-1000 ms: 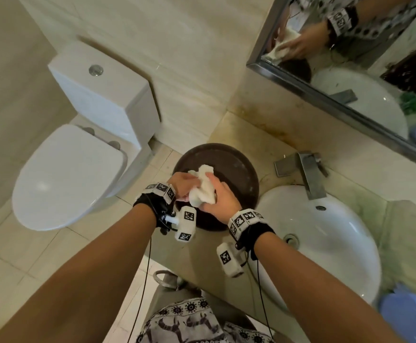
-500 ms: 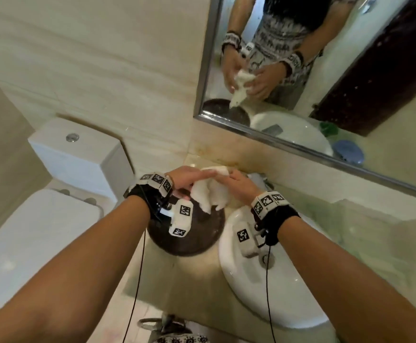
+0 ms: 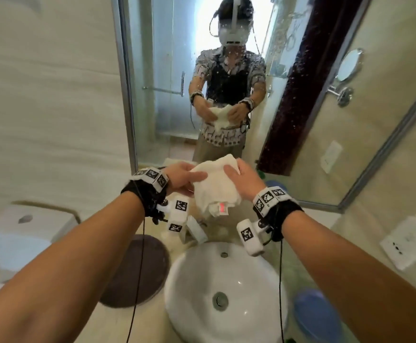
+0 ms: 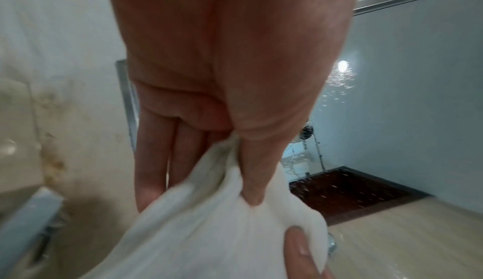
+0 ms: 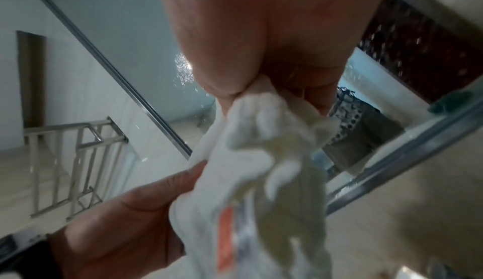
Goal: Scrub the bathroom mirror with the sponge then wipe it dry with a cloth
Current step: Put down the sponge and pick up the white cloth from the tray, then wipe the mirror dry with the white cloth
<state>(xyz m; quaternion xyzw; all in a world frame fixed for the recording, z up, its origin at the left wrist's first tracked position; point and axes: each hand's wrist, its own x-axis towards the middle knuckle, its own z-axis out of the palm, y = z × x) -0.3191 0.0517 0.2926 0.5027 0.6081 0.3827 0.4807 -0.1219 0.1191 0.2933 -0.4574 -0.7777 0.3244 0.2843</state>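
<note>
A white cloth (image 3: 214,184) with a small red label hangs bunched between both hands, above the back of the basin and in front of the mirror (image 3: 226,78). My left hand (image 3: 182,178) pinches its left side, thumb laid over the top. My right hand (image 3: 241,178) grips its right side. In the left wrist view the thumb presses into the cloth (image 4: 209,231). In the right wrist view the cloth (image 5: 261,169) hangs from the pinching fingers. The mirror glass is speckled with white droplets. I see no sponge on the counter.
A white round basin (image 3: 226,288) lies below the hands, its tap (image 3: 197,230) behind it. A dark round lid (image 3: 137,271) sits left on the counter, a blue dish (image 3: 315,315) right. The toilet (image 3: 11,233) stands far left. A small round mirror (image 3: 350,65) juts from the right wall.
Both hands have lifted the cloth from over the dark lid up toward the mirror. The head view has tilted up from the counter to face the mirror.
</note>
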